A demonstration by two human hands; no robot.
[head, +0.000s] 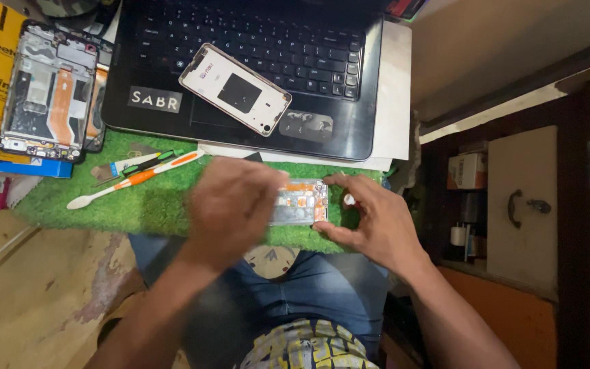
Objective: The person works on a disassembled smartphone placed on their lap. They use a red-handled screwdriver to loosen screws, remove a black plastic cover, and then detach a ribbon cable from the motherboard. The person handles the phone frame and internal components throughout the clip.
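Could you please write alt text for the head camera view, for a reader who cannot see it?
Two bare hands, the left hand blurred and the right hand, hold an opened smartphone with exposed orange-and-silver internals over a green artificial-grass mat. Behind lie a white-and-orange toothbrush and a black laptop bearing a white phone back cover.

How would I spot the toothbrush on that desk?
Find the green turf mat in front of the black laptop. The toothbrush lies across its left part, white and orange, far longer than the small tools beside it.
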